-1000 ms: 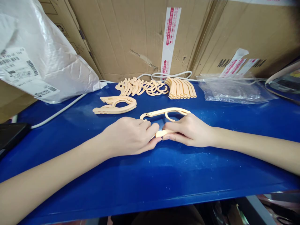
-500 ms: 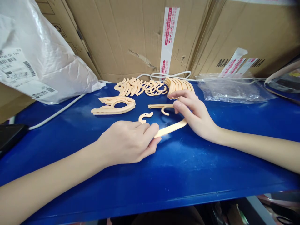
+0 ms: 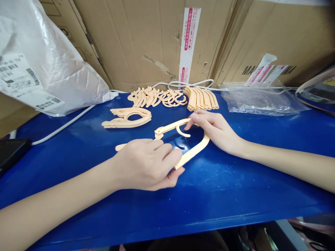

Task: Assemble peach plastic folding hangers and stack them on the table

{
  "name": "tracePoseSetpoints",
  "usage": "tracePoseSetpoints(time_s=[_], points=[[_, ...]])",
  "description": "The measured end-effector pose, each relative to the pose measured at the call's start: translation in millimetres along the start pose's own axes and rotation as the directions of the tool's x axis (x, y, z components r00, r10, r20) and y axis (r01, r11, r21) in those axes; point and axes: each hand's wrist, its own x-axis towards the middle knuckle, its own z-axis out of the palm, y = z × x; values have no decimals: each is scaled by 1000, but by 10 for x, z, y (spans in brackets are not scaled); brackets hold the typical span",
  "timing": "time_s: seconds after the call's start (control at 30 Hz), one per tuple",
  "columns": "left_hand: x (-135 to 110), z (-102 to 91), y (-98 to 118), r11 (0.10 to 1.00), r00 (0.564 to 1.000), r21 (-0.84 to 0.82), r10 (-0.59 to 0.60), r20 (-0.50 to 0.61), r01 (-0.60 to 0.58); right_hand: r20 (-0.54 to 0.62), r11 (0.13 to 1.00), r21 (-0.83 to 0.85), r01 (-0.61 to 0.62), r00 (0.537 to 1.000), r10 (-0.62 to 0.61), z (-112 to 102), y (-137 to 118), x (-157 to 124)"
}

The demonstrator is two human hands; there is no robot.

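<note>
A cream plastic folding hanger (image 3: pixel 192 152) is held between both hands above the blue table. My left hand (image 3: pixel 151 164) is closed on the free end of its near arm, thumb below and fingers above. At the other end, the fingers of my right hand (image 3: pixel 216 129) pinch the hanger where its arms and curved hook (image 3: pixel 183 132) come together, hiding the joint. The far arm (image 3: pixel 171 127) reaches left, its tip over a small cream piece (image 3: pixel 158 136) mostly hidden by my left hand. Beyond the left knuckles the rounded end of a cream strip (image 3: pixel 120 147) sticks out.
Folded hangers (image 3: pixel 127 118) lie at left. Behind are piles of small curved parts (image 3: pixel 145 96), hooks (image 3: pixel 174 98) and a row of hanger arms (image 3: pixel 201 98). A clear plastic bag (image 3: pixel 261 101), cardboard boxes (image 3: pixel 146 38), a silvery parcel (image 3: pixel 65 66) and a white cable (image 3: pixel 65 123) border the table (image 3: pixel 222 195).
My left hand has moved slightly toward me with the near arm, and my right hand has tilted the hanger. The far arm now angles down to the left. A strip end shows left of my hand.
</note>
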Motion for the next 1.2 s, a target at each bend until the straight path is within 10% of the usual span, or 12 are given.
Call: tracePoseSetpoints(time_s=[0.27,0.73,1.2], points=[[-4,-38,63,958,973,-174,226,-36,-229,70,988,-103,116,992,-109,11,-55,-27],[100,-19,10,997,990,63,31,139,-40,2,995,-100,29,1000,-29,17,-7,-49],[42,14,-2,986,984,-105,140,106,-129,-19,980,-193,48,998,-53,26,-49,-70]])
